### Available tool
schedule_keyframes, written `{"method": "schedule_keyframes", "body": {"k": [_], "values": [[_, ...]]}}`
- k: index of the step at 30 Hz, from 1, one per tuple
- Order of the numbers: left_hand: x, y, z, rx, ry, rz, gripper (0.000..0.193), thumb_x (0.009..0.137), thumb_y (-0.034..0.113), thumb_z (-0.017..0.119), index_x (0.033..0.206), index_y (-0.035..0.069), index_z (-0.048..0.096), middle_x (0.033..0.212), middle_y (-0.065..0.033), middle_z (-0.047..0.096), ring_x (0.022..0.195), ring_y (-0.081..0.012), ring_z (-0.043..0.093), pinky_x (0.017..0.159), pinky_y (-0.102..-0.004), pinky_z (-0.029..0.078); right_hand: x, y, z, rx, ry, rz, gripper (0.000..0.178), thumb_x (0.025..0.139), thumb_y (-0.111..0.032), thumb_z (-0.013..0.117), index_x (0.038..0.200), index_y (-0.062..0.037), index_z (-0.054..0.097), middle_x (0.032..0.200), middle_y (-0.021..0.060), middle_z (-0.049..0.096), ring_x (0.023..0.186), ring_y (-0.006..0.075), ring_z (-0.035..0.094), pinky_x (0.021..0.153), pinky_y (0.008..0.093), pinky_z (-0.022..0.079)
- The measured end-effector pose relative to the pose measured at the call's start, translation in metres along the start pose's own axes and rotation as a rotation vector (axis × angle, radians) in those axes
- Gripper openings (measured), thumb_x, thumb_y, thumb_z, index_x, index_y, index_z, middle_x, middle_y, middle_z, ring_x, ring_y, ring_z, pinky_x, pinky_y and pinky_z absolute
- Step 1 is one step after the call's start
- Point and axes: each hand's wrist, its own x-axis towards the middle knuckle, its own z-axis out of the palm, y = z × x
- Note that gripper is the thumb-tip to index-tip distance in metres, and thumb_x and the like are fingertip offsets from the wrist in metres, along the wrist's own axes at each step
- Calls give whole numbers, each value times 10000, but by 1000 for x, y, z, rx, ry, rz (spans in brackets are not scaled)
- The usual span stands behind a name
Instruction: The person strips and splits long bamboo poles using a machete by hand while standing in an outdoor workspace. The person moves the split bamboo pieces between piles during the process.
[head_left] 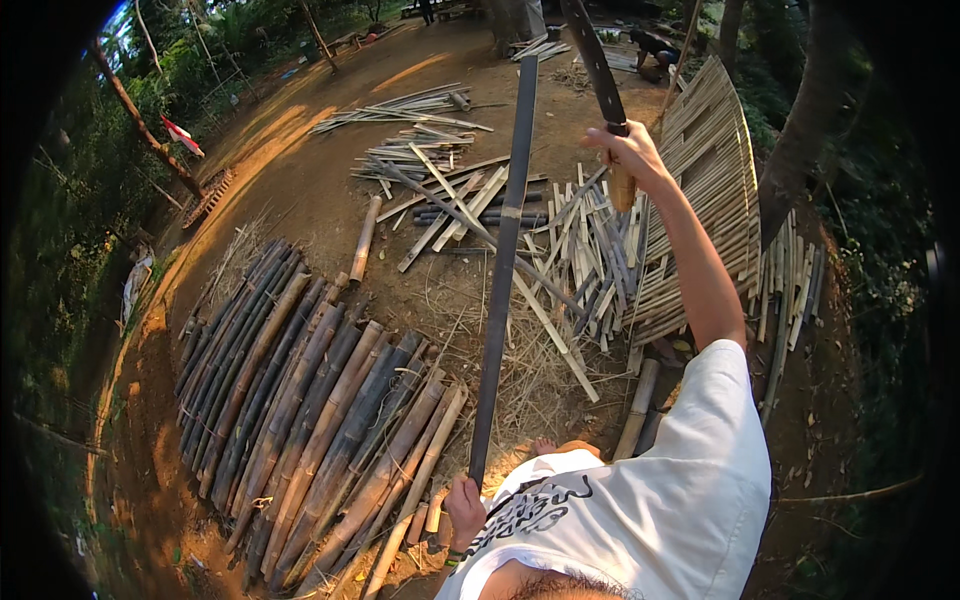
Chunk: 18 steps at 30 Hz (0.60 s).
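My left hand (464, 513) is closed round the lower end of a long dark bamboo strip (499, 285). The strip rises away from me, with one node ring partway up, and its far end stands free. Farther right, my right hand (634, 157) grips a machete (594, 66) with a dark blade and a pale wooden handle. That arm is raised and stretched forward, and the blade points up and away. A gap separates the blade from the strip's far end.
Bamboo poles (320, 400) lie side by side at the left. Split strips (600, 250) are strewn ahead, beside a slatted bamboo panel (700, 190) on the right. A short bamboo piece (367, 238) rests on bare earth. A person (655, 52) crouches far off near tree trunks.
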Motion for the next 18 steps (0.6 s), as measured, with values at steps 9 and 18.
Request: {"method": "schedule_keyframes", "body": {"k": [9,18], "values": [[13,-4,5,204,8,45,211,979,136,550,824,-3,513,659,-226,547,623,-453,542,555,-486,404,-144,38,159,732,-196,95,204,819,-88,782,814,-59,580,784,53,631,616,117,601,619,298,517],[145,97,0,-179,33,165,539,1019,423,520,1289,-43,522,1016,-157,636,913,-241,621,818,-367,503,-144,16,181,812,-115,117,202,805,-41,785,838,-59,587,717,29,617,643,110,605,608,272,489]]}}
